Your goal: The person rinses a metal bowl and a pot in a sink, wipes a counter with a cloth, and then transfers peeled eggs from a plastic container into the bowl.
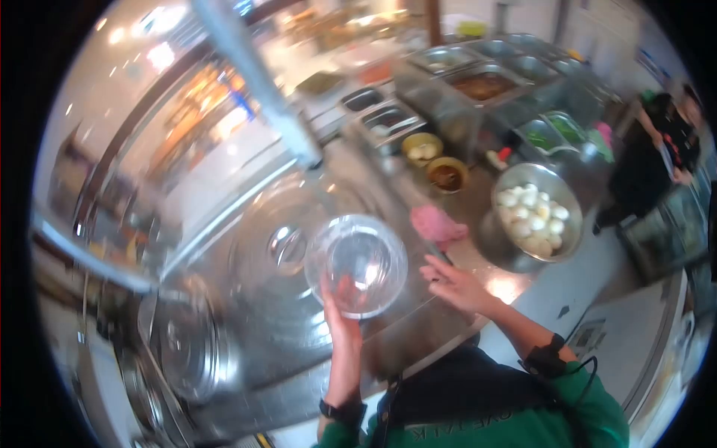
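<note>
My left hand holds a clear round plastic bowl, its fingers showing through the side and bottom. To the right, my right hand has its fingers closed around a dark, thin utensil that points up and left; motion blur hides its exact kind. Just beyond that hand lies a crumpled pink cloth on the steel counter. Further right stands a metal pot holding many peeled white eggs, apart from both hands.
A large round metal lid covers part of the counter at left, with another lid nearby. Two small bowls and trays of food stand beyond. A slanted metal post rises ahead. Another person stands at far right.
</note>
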Tool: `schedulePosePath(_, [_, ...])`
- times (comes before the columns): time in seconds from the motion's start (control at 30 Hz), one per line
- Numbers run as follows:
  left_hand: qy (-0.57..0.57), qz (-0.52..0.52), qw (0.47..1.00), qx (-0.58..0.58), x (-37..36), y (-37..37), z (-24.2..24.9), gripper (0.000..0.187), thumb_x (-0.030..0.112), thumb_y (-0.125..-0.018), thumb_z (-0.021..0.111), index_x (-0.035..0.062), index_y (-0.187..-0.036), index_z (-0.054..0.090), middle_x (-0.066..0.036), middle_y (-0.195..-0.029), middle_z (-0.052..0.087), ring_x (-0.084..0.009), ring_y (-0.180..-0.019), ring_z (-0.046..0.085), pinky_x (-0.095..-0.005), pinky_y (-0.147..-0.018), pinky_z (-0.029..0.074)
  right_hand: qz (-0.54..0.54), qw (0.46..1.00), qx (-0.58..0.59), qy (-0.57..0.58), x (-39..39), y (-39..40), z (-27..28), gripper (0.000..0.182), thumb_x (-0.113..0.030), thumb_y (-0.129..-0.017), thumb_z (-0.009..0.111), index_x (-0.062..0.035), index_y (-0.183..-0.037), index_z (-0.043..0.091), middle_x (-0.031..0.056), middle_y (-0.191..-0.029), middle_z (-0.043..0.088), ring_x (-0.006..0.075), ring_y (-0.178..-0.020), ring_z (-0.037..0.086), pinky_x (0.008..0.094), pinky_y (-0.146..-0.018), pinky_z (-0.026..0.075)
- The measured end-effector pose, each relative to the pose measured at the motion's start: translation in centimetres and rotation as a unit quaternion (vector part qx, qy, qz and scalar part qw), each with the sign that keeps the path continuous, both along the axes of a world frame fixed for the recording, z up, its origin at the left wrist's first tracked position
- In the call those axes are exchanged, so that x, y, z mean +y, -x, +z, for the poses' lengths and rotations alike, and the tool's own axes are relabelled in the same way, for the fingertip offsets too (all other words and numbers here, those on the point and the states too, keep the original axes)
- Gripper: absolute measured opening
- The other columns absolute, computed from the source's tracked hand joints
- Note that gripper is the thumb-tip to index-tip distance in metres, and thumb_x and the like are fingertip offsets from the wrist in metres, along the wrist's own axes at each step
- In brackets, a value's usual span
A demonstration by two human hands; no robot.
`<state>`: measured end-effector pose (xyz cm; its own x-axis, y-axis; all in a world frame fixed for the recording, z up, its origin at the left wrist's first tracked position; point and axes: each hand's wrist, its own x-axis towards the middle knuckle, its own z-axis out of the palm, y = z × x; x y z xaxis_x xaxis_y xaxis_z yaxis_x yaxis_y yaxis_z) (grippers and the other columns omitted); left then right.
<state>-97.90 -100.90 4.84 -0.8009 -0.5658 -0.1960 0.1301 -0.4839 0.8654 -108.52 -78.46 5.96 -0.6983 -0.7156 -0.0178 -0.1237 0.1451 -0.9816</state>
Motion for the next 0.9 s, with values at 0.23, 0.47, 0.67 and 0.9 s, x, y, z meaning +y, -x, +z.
schedulePosePath(0.23, [-0.041, 0.014, 0.999, 0.014, 0.9, -5.0, 0.1, 0.072, 0.067, -0.077, 0.038, 0.0295, -0.136, 0.023, -0.008, -0.116, 0.047, -0.0190, -0.098, 0.050, -0.0383, -0.082, 0.039, 0.091, 0.994, -0.038, 0.050, 0.2, -2.5, -2.3, 0.064, -0.024, -0.086, 0.055, -0.0060, -0.136, 0.019, 0.0158, -0.127, 0.042, 0.0202, -0.111, 0.048, 0.0294, -0.090, 0.042])
schedulePosePath(0.47, [0.177, -0.095, 0.970, -0.140, 0.3, -24.1, 2.4, 0.066, 0.045, -0.076, 0.053, 0.0087, -0.129, 0.038, -0.011, -0.123, 0.045, -0.0219, -0.102, 0.050, -0.0361, -0.082, 0.043, 0.208, 0.968, -0.138, -0.018, -0.6, -7.1, -4.3, 0.037, -0.013, -0.088, 0.051, 0.0001, -0.122, 0.044, 0.0113, -0.106, 0.059, 0.0147, -0.096, 0.057, 0.0255, -0.081, 0.046])
schedulePosePath(0.67, [0.112, -0.160, 0.957, -0.214, 6.3, -39.5, 6.9, 0.056, 0.020, -0.072, 0.056, 0.0154, -0.127, 0.044, -0.010, -0.121, 0.045, -0.0229, -0.106, 0.046, -0.0345, -0.094, 0.037, 0.373, 0.919, -0.128, -0.016, -4.9, -14.3, -5.2, 0.030, -0.012, -0.088, 0.050, 0.0049, -0.112, 0.050, 0.0116, -0.095, 0.063, 0.0141, -0.087, 0.060, 0.0247, -0.078, 0.047])
schedulePosePath(0.9, [0.162, -0.099, 0.900, -0.393, 13.0, -57.8, 7.3, 0.052, 0.030, -0.078, 0.060, 0.0162, -0.126, 0.046, -0.009, -0.120, 0.046, -0.0213, -0.111, 0.043, -0.0345, -0.095, 0.034, 0.496, 0.864, -0.070, -0.046, -11.2, -25.4, -7.8, 0.029, -0.012, -0.085, 0.054, 0.0044, -0.109, 0.053, 0.0102, -0.091, 0.065, 0.0133, -0.083, 0.062, 0.0246, -0.075, 0.047])
